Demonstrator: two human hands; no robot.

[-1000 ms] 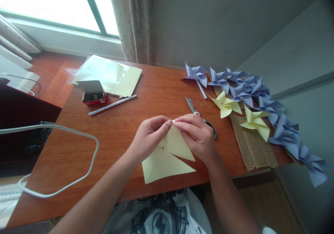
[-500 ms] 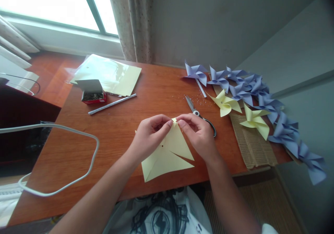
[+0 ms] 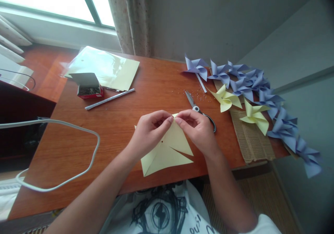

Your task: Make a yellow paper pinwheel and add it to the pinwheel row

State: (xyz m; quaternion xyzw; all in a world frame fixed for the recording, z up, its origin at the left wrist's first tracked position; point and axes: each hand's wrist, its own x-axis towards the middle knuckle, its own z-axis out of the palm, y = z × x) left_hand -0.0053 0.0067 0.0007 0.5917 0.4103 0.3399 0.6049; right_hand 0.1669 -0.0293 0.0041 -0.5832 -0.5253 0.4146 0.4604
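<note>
**Two hands pinch one corner of a cut yellow square**

The wooden worktop (image 3: 125,129) fills the room's near side under the window, with a white cable (image 3: 78,129) looped over its left edge. Along the right edge runs a row of purple pinwheels (image 3: 261,91), two yellow pinwheels (image 3: 235,107) lying among them on a strip of corrugated card (image 3: 250,140). Farther back rest a sleeve of yellow sheets (image 3: 109,69), a rolled paper stick (image 3: 109,98) and a small open box (image 3: 88,88) of what look like pins.

The cut yellow paper square (image 3: 167,152) lies flat near the front edge, a hole at its centre. Its far corner is lifted, and the left hand (image 3: 148,133) and right hand (image 3: 198,129) meet there, each grip closed on that tip from its own side. The rest of the sheet spreads from the fingertips toward the person. Scissors (image 3: 199,110) lie just behind the right hand.
</note>
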